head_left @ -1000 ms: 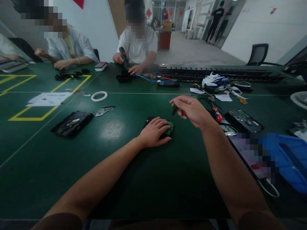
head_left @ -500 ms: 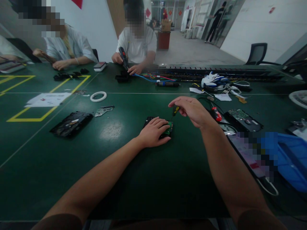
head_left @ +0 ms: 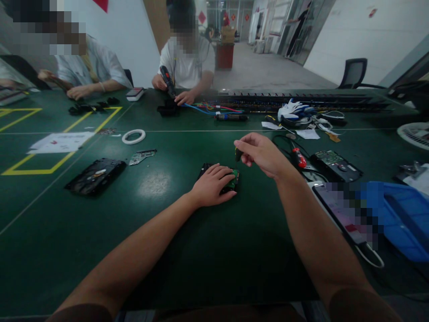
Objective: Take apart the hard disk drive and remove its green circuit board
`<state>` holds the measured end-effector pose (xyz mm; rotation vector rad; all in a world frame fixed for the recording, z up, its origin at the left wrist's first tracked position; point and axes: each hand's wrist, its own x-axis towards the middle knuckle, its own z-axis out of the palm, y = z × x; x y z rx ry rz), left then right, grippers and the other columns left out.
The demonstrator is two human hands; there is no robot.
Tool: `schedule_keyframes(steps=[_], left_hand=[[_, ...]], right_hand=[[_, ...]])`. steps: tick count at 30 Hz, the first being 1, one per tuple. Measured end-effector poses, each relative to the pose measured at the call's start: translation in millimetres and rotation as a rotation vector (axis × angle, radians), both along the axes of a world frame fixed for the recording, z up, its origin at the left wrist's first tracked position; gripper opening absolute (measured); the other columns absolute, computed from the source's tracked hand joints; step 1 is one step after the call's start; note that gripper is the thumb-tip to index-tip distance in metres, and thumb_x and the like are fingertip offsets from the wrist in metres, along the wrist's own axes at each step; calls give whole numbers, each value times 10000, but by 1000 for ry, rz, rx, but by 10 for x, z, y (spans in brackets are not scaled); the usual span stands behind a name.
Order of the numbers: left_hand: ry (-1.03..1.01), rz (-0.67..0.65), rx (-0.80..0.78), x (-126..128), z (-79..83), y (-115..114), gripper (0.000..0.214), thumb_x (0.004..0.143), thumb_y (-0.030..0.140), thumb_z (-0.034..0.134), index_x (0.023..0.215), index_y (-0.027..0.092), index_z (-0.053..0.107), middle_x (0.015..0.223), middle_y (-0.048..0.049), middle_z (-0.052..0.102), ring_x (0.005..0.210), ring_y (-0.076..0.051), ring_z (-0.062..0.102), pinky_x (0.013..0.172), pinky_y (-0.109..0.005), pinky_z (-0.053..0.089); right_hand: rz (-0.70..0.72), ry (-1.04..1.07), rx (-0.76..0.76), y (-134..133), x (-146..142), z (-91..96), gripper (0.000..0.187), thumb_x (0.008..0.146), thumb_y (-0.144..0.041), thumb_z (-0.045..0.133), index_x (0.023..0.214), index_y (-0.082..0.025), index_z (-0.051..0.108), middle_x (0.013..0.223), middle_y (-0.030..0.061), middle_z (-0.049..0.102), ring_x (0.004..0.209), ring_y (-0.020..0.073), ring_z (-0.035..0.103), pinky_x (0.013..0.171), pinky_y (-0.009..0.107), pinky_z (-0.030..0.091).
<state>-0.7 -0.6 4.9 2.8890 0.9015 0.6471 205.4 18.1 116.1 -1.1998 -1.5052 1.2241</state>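
Note:
My left hand [head_left: 212,185] lies over a black hard drive [head_left: 203,170], fingers stretched out and thumb apart, resting on its top. Part of the drive's green circuit board [head_left: 236,175] shows past my fingertips; my palm covers much of the rest. Just above the drive's far right corner, my right hand [head_left: 256,152] is closed around the dark and yellow handle of a small screwdriver [head_left: 238,154]. The screwdriver points down toward the board. Whether its tip touches a screw is too small to tell.
Another hard drive [head_left: 95,175] and a loose circuit board [head_left: 143,156] lie to the left, near a white ring [head_left: 133,136]. To the right are a red-handled screwdriver [head_left: 299,158], another drive [head_left: 336,165], a phone [head_left: 335,210] and a blue tray [head_left: 402,223]. Two people sit across the table.
The whole view has shifted slightly. My right hand has turned, its fingers now curled closer round the screwdriver handle. My left hand stays on the hard drive.

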Motion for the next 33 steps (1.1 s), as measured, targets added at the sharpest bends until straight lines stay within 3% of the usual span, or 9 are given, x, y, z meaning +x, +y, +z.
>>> schedule_keyframes(steps=[6, 10, 18, 24, 27, 30, 33], left_hand=[[-1, 0, 2, -2, -5, 4, 572, 967, 571, 550, 1396, 194, 577, 1425, -128, 613, 1380, -311, 532, 1249, -570, 311], [-4, -1, 5, -2, -11, 6, 571, 967, 571, 549, 1392, 190, 577, 1423, -125, 615, 1375, -308, 533, 1252, -564, 309], [5, -2, -4, -1, -6, 5, 579, 968, 572, 547, 1395, 183, 575, 1425, -128, 613, 1379, -304, 529, 1256, -560, 303], [-6, 0, -5, 2, -16, 9, 572, 961, 573, 559, 1388, 193, 582, 1425, -126, 615, 1379, -307, 531, 1253, -569, 301], [-5, 1, -6, 1, -9, 4, 571, 963, 574, 555, 1387, 193, 583, 1430, -125, 613, 1383, -307, 529, 1254, -565, 301], [0, 0, -4, -3, -2, -2, 574, 968, 574, 545, 1390, 186, 581, 1434, -127, 610, 1386, -302, 526, 1261, -555, 293], [6, 8, -5, -5, 1, -3, 584, 972, 577, 537, 1397, 178, 577, 1434, -128, 609, 1390, -300, 522, 1266, -545, 288]], right_hand=[[29, -36, 86, 26, 40, 1, 193, 920, -395, 732, 897, -212, 677, 741, -11, 621, 573, 88, 477, 473, 216, 360], [74, -13, 32, 19, 37, 14, 155, 960, -359, 674, 985, -218, 735, 715, -9, 598, 558, 89, 473, 452, 213, 324], [37, 38, -4, -1, 9, 36, 98, 921, -299, 695, 912, -204, 670, 955, 45, 736, 585, 86, 541, 476, 220, 391], [-2, -10, 43, 18, 14, 43, 163, 933, -285, 618, 895, -198, 751, 793, 28, 688, 563, 96, 474, 466, 242, 313], [-7, -12, 63, 27, 25, 40, 192, 934, -279, 600, 916, -188, 769, 860, 43, 711, 586, 99, 467, 480, 247, 320], [11, 2, 73, 36, 27, 16, 161, 932, -291, 627, 935, -185, 749, 940, 47, 721, 597, 89, 470, 489, 239, 338], [-7, 14, 66, 33, 11, -13, 160, 916, -348, 701, 925, -189, 681, 819, 17, 667, 586, 90, 496, 491, 232, 369]])
